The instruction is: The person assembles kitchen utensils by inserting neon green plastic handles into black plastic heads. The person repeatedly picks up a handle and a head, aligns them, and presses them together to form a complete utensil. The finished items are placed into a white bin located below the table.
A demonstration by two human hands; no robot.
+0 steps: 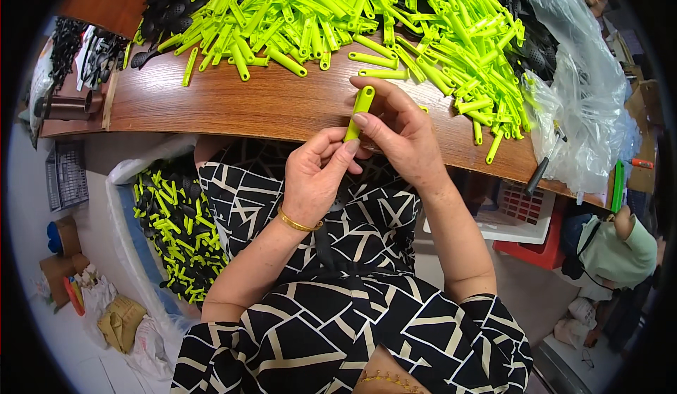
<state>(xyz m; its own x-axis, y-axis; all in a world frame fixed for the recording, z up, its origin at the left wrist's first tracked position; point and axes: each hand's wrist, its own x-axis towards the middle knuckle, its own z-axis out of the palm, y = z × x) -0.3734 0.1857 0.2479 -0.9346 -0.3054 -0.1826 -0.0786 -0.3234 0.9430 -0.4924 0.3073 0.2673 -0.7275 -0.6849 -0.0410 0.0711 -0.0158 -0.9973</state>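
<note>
Hands meet above the wooden bench [233, 105] edge: left hand [316, 179] and right hand [398, 129] both pinch one neon-green plastic handle [360, 112] upright, fingers closed around it. Heap of matching handles [367, 20] lies beyond.

Bags and boxes around the hands

1 clear plastic bag [589, 112] lies right of the fingers [367, 122]; brown boxes [60, 256] sit far down left.
</note>
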